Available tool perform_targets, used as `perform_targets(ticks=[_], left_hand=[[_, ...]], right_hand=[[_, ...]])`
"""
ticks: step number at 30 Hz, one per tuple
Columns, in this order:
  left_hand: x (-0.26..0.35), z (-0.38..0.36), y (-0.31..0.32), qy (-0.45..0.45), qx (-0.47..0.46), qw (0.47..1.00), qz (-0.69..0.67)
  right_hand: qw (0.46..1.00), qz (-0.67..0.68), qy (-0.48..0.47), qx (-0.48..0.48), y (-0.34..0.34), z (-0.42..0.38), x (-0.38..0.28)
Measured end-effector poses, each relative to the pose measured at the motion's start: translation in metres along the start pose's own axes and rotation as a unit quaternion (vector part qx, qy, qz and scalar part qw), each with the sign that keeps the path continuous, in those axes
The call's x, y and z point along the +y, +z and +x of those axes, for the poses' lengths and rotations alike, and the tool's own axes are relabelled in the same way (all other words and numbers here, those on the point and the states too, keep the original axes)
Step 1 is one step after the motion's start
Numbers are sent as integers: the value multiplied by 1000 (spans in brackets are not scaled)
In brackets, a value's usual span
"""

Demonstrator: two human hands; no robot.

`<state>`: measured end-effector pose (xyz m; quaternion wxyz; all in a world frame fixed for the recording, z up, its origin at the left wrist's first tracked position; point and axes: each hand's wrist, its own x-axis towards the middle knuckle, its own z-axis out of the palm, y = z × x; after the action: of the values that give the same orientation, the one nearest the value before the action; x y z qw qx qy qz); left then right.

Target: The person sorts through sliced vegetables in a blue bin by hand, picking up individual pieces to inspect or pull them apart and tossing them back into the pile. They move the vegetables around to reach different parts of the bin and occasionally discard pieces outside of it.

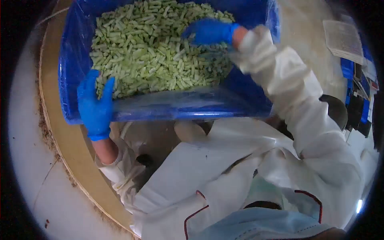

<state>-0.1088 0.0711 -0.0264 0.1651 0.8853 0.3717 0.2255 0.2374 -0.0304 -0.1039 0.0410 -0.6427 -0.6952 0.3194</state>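
Observation:
A large blue plastic bin (68, 86), lined with clear film, holds a heap of pale green cut vegetable pieces (148, 52) shaped like short sticks. My left hand (95, 105), in a blue glove, reaches over the near left rim. Its fingers are apart, with the tips at the edge of the heap. On the right side of the heap is my right hand (211, 32), also gloved in blue. Motion blurs its fingers, so I cannot make out whether any pieces are in them.
Clear plastic film (176, 102) lies along the bin's near wall. A yellowish curved floor strip (68, 148) runs on the left beside pale floor (28, 132). Printed paper sheets (343, 38) and blue and dark items (358, 106) stand at the right.

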Motion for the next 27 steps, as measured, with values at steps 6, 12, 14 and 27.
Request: perform_targets(ticks=[6,12,14,27], left_hand=[[-1,-6,1,-74,-12,996,46],[-1,-8,-1,-152,-68,986,28],[0,-7,-1,-155,-76,985,23],[5,-6,-7,-179,-100,978,34]], right_hand=[[928,-252,14,273,54,45,94],[962,-247,72,85,2,-17,65],[939,-181,-192,221,31,-5,68],[951,-275,-1,-141,117,-88,-4]])
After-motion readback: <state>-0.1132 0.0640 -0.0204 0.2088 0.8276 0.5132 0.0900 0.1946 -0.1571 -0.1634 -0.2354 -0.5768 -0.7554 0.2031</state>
